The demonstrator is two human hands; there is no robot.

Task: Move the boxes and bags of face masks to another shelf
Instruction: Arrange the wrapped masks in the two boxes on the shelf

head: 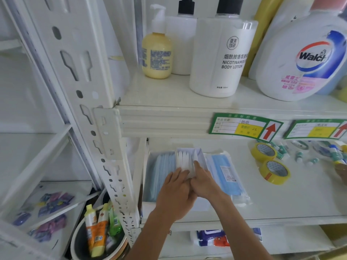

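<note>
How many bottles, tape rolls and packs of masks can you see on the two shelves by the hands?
Pump bottles: 3, a yellow one, a white one behind it, and the body lotion.
Detergent jugs: 1, the Walch jug.
Yellow tape rolls: 2.
Mask packs: 3, a light blue box, a white box under both hands, and a blue bag.
Total: 9.

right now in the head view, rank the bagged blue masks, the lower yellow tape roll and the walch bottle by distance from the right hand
1. Clear bag of blue face masks, just right of the right hand.
2. Lower yellow tape roll, farther right on the same shelf.
3. White Walch detergent bottle, on the shelf above.
</note>
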